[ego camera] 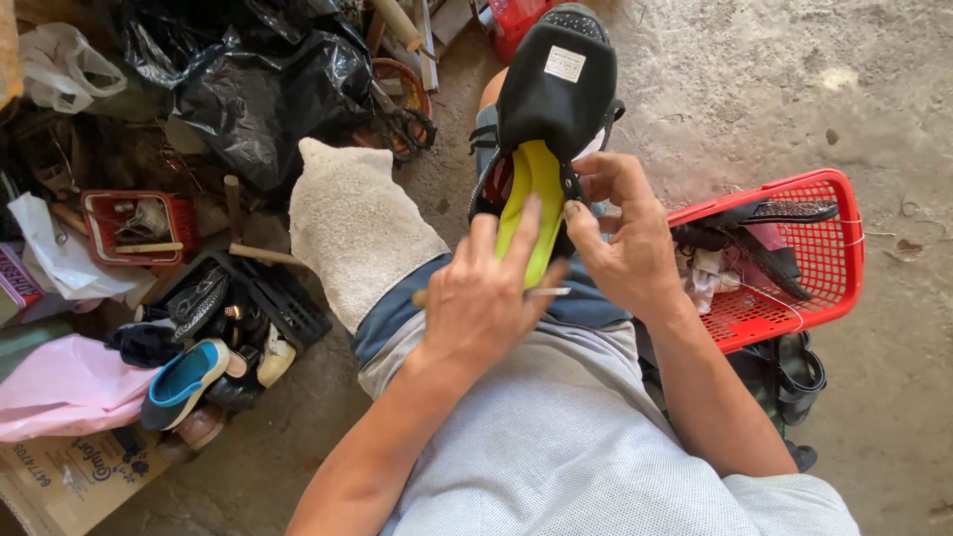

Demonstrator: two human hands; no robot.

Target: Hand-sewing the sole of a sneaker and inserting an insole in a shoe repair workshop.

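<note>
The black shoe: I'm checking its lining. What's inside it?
Inside the black shoe a yellow-green insole shows, pressed by the left hand. The toe end is hidden.

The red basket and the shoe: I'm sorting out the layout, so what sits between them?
In the head view, the right hand lies between the red basket and the black shoe, gripping the shoe's edge.

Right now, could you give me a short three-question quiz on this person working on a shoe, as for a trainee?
1. True or false: the black shoe has a yellow-green insole.
2. Which hand holds the thin metal tool? A left hand B right hand
3. What colour is the plastic mesh basket beside the right forearm?

Key: 1 true. 2 A: the tool lies under the left hand's fingers. 3 red.
</note>
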